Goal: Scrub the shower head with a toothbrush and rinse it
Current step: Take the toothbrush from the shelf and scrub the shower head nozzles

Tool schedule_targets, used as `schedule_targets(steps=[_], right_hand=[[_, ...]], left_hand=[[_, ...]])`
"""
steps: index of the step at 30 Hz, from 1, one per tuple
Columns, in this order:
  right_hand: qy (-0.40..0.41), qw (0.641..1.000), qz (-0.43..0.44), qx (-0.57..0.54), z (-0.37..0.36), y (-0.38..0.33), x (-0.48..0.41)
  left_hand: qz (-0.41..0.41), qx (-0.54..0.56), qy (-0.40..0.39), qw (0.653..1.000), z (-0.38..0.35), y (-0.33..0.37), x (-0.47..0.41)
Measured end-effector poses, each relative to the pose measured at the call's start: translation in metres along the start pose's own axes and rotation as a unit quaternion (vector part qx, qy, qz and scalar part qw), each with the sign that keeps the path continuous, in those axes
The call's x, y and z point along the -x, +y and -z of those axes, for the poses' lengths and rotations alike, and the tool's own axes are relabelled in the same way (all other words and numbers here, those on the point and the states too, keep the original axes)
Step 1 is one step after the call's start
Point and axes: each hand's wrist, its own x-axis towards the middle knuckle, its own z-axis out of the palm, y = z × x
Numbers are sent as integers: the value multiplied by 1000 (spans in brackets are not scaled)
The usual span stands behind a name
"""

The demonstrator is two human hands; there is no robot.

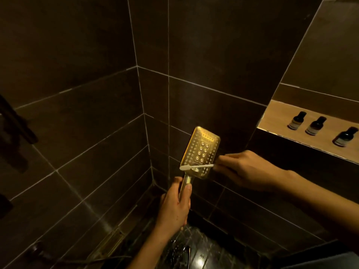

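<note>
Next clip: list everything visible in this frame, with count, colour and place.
shower head: one, gold, centre, held up before the wall corner
toothbrush: one, white, across the shower head's lower face
bottles: three, dark with pale labels, on the ledge at right
ledge: one, light tan, set in the right wall
wall tiles: many, dark brown with pale grout, all around
floor: one, dark and glossy, bottom centre
drain: one long strip, brassy, at the wall's foot, lower left
fitting: one, black, left edge; its kind cannot be told
left grip: one hand, curled round the shower head's handle
right grip: one hand, pinching the toothbrush's end
</note>
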Motion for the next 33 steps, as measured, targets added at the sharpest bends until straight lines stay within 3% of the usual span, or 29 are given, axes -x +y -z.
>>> schedule_targets(steps=[2, 4, 6, 14, 21, 33], right_hand=[[59, 993, -97, 17, 1, 12, -6], [127, 956, -265, -28, 7, 28, -12], [132, 933, -330, -64, 11, 31, -13], [127, 897, -345, -244, 24, 28, 9], [143, 911, -347, -170, 40, 71, 37], [127, 884, -449, -31, 60, 227, 104]], left_hand=[[-8, 0, -13, 1000, 3, 0, 1], [-3, 16, -23, 1000, 7, 0, 2], [7, 49, -29, 998, 10, -1, 2], [35, 140, -42, 989, -4, 10, -18], [65, 179, -55, 980, -56, 27, -35], [88, 186, -66, 976, -173, 56, -80]])
